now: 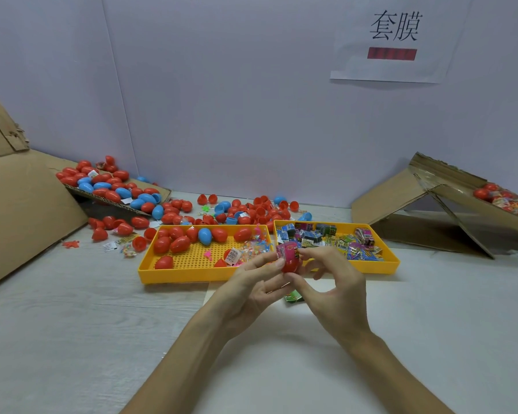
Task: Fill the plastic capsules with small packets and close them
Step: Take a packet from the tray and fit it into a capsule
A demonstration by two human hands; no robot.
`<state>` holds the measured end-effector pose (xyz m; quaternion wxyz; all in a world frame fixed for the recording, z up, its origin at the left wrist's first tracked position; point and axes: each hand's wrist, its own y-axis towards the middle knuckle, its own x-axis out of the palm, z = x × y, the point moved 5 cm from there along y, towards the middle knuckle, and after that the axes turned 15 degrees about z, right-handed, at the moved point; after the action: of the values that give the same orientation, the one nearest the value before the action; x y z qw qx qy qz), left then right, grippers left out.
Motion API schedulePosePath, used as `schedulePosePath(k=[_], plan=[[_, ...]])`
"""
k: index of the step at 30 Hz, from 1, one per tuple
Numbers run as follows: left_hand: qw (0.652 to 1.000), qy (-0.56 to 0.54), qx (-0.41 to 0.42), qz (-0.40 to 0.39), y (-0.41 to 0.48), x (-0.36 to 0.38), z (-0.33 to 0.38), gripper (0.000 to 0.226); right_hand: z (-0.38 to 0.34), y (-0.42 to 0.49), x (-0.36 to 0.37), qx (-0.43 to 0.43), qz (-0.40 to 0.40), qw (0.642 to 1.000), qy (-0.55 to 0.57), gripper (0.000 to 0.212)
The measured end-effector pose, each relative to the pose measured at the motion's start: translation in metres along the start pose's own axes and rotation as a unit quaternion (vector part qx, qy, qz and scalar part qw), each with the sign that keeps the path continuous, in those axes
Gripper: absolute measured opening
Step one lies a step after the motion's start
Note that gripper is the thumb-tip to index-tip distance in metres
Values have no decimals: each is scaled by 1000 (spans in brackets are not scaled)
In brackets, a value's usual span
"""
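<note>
Both my hands meet above the table in front of two yellow trays. They hold a red capsule (290,264) with a pink printed film wrap (287,251) around its top. My left hand (256,286) pinches the capsule from the left with thumb and fingers. My right hand (331,289) pinches it from the right and below. The left yellow tray (174,276) holds red and blue capsules and loose packets. The right yellow tray (380,264) holds several colourful small packets (326,239).
Many loose red and blue capsules (245,209) lie behind the trays and on a cardboard ramp (114,186) at the left. A cardboard flap (425,210) with wrapped capsules stands at the right. A green packet (293,296) lies under my hands.
</note>
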<state>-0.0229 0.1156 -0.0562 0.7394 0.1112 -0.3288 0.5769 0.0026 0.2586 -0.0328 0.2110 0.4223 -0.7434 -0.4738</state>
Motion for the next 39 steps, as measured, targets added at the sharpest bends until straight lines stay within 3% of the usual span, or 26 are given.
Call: schedulePosePath(k=[4, 13, 18, 22, 39], plan=[[999, 32, 1, 12, 1, -1, -2, 37, 0, -1, -1, -14, 11, 1000, -21, 33], [999, 13, 10, 30, 2, -3, -2, 29, 1, 1, 0, -1, 14, 1000, -28, 31], [999, 1, 7, 48, 4, -5, -3, 36, 0, 1, 0, 25, 1, 1000, -10, 35], [999, 6, -2, 45, 3, -3, -3, 19, 1, 0, 0, 19, 5, 1000, -18, 32], [1000, -5, 4, 22, -1, 2, -2, 21, -4, 3, 0, 23, 2, 1000, -11, 37]])
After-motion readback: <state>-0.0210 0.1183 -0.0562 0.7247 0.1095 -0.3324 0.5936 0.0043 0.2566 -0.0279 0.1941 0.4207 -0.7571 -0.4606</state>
